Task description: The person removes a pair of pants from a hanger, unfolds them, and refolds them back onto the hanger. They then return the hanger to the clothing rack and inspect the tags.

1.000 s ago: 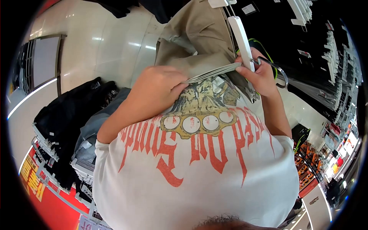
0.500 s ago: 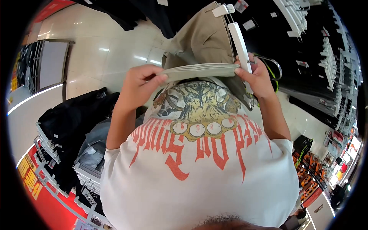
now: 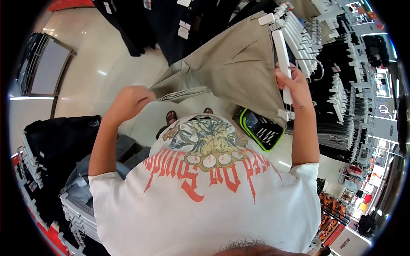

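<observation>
Khaki trousers hang from a white clip hanger with a metal hook, spread out in front of my body. My right hand is closed around the hanger's bar, thumb on the near side. At the far end of the cloth, my left hand has its fingers curled together at the edge of a trouser leg. A pale, layered fold shows along that end. The clip at the near end of the hanger grips the waistband.
A black shopping basket with a lime-green rim stands on the floor below the trousers. Racks of dark garments are on the left, with more white hangers at the right. My sandalled feet show on the pale floor.
My left hand has moved left and down. The folded leg it held level between both hands has opened out, and the trousers now stretch wide. My right hand with the hanger has shifted slightly right.
</observation>
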`<state>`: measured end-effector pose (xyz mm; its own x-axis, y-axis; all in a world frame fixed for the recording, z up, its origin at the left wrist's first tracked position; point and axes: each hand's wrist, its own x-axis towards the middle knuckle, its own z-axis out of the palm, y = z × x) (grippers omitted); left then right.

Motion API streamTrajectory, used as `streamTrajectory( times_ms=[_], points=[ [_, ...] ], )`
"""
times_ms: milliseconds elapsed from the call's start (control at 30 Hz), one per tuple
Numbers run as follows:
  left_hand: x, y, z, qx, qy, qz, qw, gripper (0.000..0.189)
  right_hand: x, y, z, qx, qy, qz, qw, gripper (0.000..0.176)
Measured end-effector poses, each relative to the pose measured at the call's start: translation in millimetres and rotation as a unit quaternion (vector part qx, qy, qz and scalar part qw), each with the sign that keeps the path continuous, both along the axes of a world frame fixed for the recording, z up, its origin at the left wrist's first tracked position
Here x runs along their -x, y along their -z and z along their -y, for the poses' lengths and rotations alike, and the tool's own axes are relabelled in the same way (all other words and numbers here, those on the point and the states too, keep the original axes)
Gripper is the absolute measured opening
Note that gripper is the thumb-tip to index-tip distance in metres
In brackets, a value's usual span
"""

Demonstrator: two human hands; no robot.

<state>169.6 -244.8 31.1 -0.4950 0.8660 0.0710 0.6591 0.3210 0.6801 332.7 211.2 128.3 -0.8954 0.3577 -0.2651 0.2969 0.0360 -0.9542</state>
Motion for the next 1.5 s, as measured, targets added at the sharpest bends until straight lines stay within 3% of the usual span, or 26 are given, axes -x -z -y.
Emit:
streamTrajectory(
  times_ms=[100,233,333,400,433,533,600,667,700,767,833,967,1033,1067,1167,1267,1333,1467,1500],
  points=[
    [1.7,61.4,24.0,0.071,0.007,-0.018,0.997,0.007,7.8,-29.9,-17.3,-0.033,0.020,0.004,0.999,0.033],
    [4.2,176.8,47.0,0.152,0.023,-0.031,0.988,0.011,15.1,-65.1,-39.4,-0.037,-0.001,0.027,0.999,0.032],
    [-5.0,238.1,38.9,0.258,-0.035,-0.075,0.963,0.013,18.3,-82.0,-44.2,-0.053,-0.001,0.047,0.997,0.036],
    [-5.6,214.2,-5.7,0.225,0.009,-0.039,0.974,0.016,19.0,-94.9,-43.1,-0.069,-0.026,0.070,0.995,0.036],
    [-7.2,203.0,-25.7,0.153,-0.015,-0.021,0.988,0.024,20.0,-101.8,-39.8,-0.076,-0.039,0.082,0.993,0.036],
    [-3.2,149.3,-93.3,-0.003,-0.049,0.065,0.997,0.073,25.6,-118.8,-23.0,-0.127,-0.135,0.126,0.975,0.034],
    [4.9,117.2,-137.9,-0.216,-0.057,0.122,0.967,0.098,29.9,-125.1,-8.8,-0.184,-0.192,0.158,0.951,0.035],
    [10.2,80.6,-175.1,-0.274,-0.086,0.183,0.940,0.111,33.5,-133.4,9.5,-0.190,-0.239,0.177,0.936,0.033],
    [12.9,69.1,-188.9,-0.319,-0.078,0.195,0.924,0.111,35.1,-139.6,19.3,-0.193,-0.262,0.185,0.927,0.032],
    [13.0,32.9,-192.9,-0.275,-0.010,0.331,0.903,0.088,37.7,-149.1,31.1,-0.238,-0.261,0.188,0.916,0.029],
    [16.7,18.8,-190.1,-0.211,-0.006,0.360,0.909,0.070,44.7,-156.5,25.0,-0.300,-0.249,0.192,0.901,0.028],
    [15.3,27.8,-195.3,-0.205,-0.013,0.430,0.879,0.042,50.6,-187.6,24.8,-0.422,-0.207,0.172,0.866,0.026],
    [14.7,38.5,-200.3,-0.227,0.004,0.483,0.845,0.039,55.7,-186.1,0.0,-0.472,-0.213,0.168,0.839,0.027],
    [14.7,37.4,-203.5,-0.239,0.007,0.509,0.827,0.038,57.4,-184.0,-7.9,-0.455,-0.192,0.178,0.851,0.029],
    [11.9,35.8,-205.5,-0.238,0.010,0.515,0.823,0.032,61.3,-186.5,-9.9,-0.486,-0.174,0.226,0.826,0.028],
    [9.1,39.6,-212.7,-0.262,0.015,0.541,0.799,0.029,59.9,-181.6,-20.4,-0.484,-0.191,0.244,0.819,0.042],
    [7.4,34.0,-216.5,-0.269,-0.002,0.538,0.799,0.028,57.4,-181.8,-23.1,-0.469,-0.191,0.250,0.825,0.049],
    [13.2,28.8,-218.4,-0.263,-0.013,0.522,0.811,0.027,60.0,-187.4,-34.9,-0.582,-0.180,0.214,0.764,0.053],
    [21.2,36.5,-216.0,-0.213,-0.016,0.494,0.843,0.026,66.9,-191.8,-31.8,-0.548,-0.182,0.236,0.781,0.053]
  ],
)
